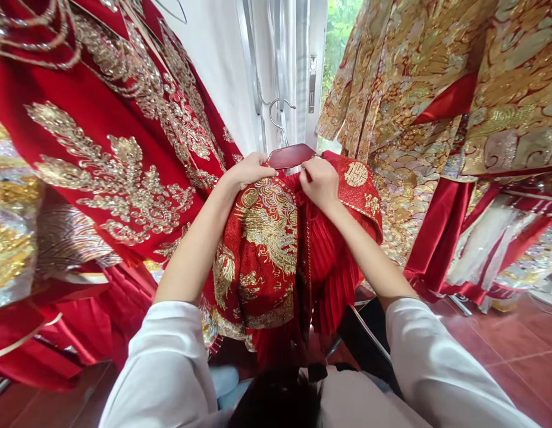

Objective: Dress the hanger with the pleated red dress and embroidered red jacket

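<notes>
In front of me a red jacket with gold embroidery hangs on a dark red hanger with a metal hook. My left hand is closed on the jacket near its collar, thumb along the top edge. On the other side of the collar, my right hand grips the jacket's edge with curled fingers. The front hangs partly apart, and a red pleated skirt shows beneath the right side. Just what is pinched under my right fingers is hidden.
A red dress with gold beading hangs close on the left. Gold patterned garments hang on the right. Behind the hanger are a white curtain and a door frame. Reddish floor tiles show at lower right.
</notes>
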`<state>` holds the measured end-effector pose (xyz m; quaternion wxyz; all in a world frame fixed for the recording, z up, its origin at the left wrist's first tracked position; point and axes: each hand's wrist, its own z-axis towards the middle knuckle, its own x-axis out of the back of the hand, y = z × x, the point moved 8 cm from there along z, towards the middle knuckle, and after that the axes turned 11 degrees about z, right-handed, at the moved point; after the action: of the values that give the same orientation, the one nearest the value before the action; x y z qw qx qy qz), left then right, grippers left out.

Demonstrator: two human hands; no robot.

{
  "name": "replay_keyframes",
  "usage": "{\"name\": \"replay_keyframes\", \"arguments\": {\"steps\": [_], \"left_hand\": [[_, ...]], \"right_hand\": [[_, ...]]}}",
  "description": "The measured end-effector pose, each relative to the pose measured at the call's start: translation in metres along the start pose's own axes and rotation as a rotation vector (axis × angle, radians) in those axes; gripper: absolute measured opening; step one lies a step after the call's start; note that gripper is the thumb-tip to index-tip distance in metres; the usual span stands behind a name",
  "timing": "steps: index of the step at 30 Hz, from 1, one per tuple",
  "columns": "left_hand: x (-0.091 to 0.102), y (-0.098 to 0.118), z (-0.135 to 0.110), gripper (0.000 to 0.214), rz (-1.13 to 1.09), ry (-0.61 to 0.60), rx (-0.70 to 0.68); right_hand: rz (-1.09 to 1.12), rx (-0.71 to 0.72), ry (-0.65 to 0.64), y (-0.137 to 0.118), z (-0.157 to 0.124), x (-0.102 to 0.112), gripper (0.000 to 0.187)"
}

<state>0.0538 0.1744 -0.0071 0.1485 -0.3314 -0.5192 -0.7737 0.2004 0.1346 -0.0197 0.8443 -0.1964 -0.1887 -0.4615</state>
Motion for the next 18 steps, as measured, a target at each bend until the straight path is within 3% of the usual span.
{"name": "replay_keyframes", "arguments": {"steps": [3,6,9,13,18], "left_hand": [[0.000,0.002,0.000,0.007,-0.050,0.006,-0.014],[0.003,0.004,-0.001,0.006,-0.059,0.052,-0.020],[0.005,0.004,-0.001,0.007,-0.080,0.089,-0.030],[0.002,0.000,0.002,0.011,-0.124,0.044,-0.037],[-0.002,-0.004,0.005,0.021,-0.156,-0.020,-0.004]], "right_hand": [[-0.028,-0.062,-0.049,-0.004,0.003,-0.011,0.037],[-0.073,-0.134,-0.097,-0.003,0.009,-0.008,0.035],[-0.087,-0.090,-0.165,-0.011,0.012,-0.005,0.033],[-0.119,-0.019,-0.243,-0.024,0.009,-0.015,0.031],[-0.055,-0.080,-0.306,-0.023,0.010,-0.029,0.031]]}}
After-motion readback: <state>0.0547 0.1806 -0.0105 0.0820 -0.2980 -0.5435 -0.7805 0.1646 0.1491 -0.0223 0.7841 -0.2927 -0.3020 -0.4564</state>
